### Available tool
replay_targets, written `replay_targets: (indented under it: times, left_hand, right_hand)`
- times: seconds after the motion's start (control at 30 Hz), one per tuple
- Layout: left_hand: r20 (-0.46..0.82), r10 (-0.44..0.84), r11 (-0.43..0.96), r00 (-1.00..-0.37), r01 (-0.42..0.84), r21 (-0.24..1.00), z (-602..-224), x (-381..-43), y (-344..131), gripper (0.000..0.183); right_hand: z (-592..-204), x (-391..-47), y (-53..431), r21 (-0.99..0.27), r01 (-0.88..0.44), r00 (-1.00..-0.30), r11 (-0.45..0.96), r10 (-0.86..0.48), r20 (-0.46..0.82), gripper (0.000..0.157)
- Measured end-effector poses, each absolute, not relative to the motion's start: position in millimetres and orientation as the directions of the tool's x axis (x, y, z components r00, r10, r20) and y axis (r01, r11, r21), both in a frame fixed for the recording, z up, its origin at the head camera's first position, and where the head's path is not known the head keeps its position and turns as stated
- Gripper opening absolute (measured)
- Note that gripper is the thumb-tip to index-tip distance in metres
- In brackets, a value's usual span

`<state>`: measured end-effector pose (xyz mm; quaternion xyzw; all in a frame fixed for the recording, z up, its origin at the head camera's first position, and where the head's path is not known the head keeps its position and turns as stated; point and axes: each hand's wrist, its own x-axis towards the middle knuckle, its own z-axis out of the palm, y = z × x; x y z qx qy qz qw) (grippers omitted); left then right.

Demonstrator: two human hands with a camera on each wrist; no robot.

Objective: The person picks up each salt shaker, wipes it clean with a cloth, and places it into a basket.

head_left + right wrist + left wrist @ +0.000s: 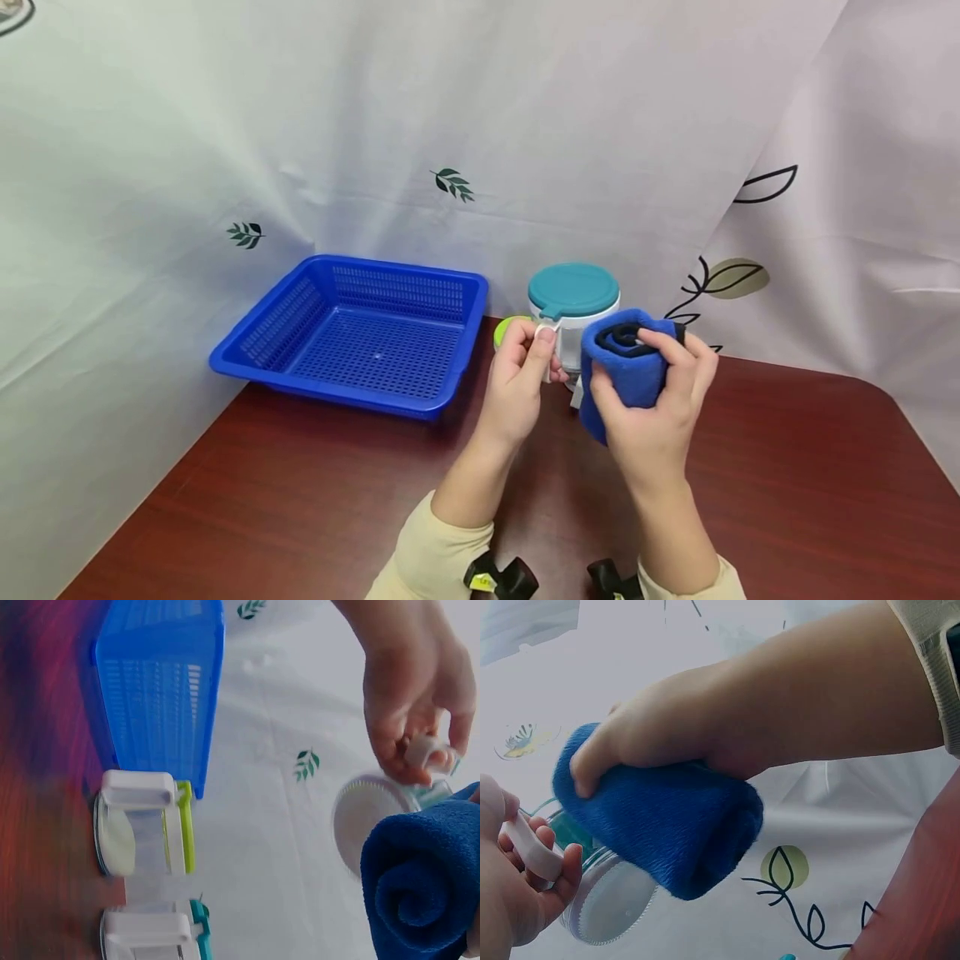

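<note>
Behind the reddish-brown table point(810, 450) hangs a pale, leaf-printed cloth point(360, 125). The left hand point(517, 383) grips the white handle point(534, 851) of a clear, teal-lidded jar point(573, 287). Just right of that jar, the right hand point(660, 417) holds a rolled blue towel point(637, 379), fingers and thumb around it. A blue plastic basket point(345, 400) stands left of both hands.

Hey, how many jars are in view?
3: a teal-lidded jar in the left hand, a green-lidded jar near the basket, and a second teal-lidded jar beside the green one. Others may be hidden.
</note>
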<state>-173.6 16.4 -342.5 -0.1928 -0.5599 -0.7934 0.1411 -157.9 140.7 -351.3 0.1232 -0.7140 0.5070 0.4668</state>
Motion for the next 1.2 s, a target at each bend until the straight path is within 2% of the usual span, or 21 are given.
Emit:
replay_targets:
  times: [0.17,0.4,0.7,1.03,1.2]
  left_hand:
    - [0.473,-0.022,-0.327,-0.881,0.453,0.829,-341.1,-174.0,16.6,0.011]
    - [0.492,-0.035,-0.328,-0.87,0.475,0.816,-340.8,-173.8,17.7,0.01]
    - [0.456,-0.018,-0.373,-0.89,0.43,0.822,-339.4,-172.0,18.6,0.013]
    - [0.478,-0.01,-0.339,-0.879,0.452,0.825,-341.6,-171.9,20.5,0.012]
    - [0.466,0.01,-0.375,-0.884,0.429,0.822,-340.7,-171.2,18.8,0.013]
  right_hand:
    - [-349.5,-155.6,139.5,-0.635,-0.637,-0.55,0.437,0.321,0.771,0.051]
    - [-349.9,-153.1,127.8,-0.56,-0.696,-0.488,0.449,0.276,0.828,0.048]
    - [-346.7,-156.0,144.2,-0.618,-0.648,-0.502,0.445,0.36,0.786,0.047]
    - [-349.7,-151.0,128.7,-0.553,-0.694,-0.469,0.461,0.294,0.833,0.042]
    - [-348.0,-156.5,140.3,-0.581,-0.675,-0.461,0.454,0.356,0.813,0.042]
